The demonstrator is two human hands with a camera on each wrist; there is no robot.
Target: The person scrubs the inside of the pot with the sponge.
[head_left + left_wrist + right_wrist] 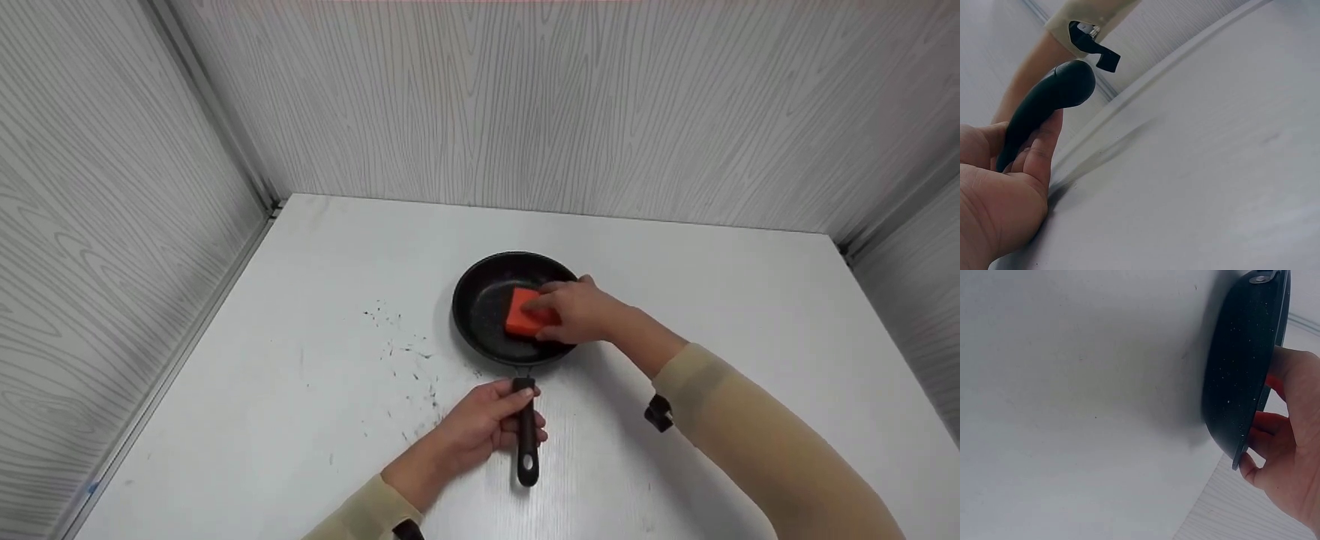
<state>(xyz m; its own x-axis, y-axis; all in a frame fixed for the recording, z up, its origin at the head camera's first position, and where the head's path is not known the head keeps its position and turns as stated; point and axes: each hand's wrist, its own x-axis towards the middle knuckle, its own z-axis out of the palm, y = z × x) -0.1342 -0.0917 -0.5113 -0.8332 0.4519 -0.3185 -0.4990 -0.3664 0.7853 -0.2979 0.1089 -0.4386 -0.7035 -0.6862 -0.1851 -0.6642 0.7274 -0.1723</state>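
A black frying pan [480,300] sits mid-table in the head view, its dark handle [527,442] pointing toward me. My left hand [487,420] grips that handle near the pan, thumb on top and fingers curled beneath. In the left wrist view the handle's rounded end [1075,83] rises out of the left hand [1010,197]. An orange sponge [519,311] lies inside the pan, held by my right hand [574,307], which reaches over the right rim. From the right wrist view, the pan's speckled outer side [1241,365] shows, with the right hand [1292,433] at its rim.
Dark crumbs and smudges [412,360] are scattered on the white table [337,240] left of the pan. Wood-patterned panels [480,105] wall in the table at the back and on both sides. A black clip-like piece [658,412] hangs from the right sleeve.
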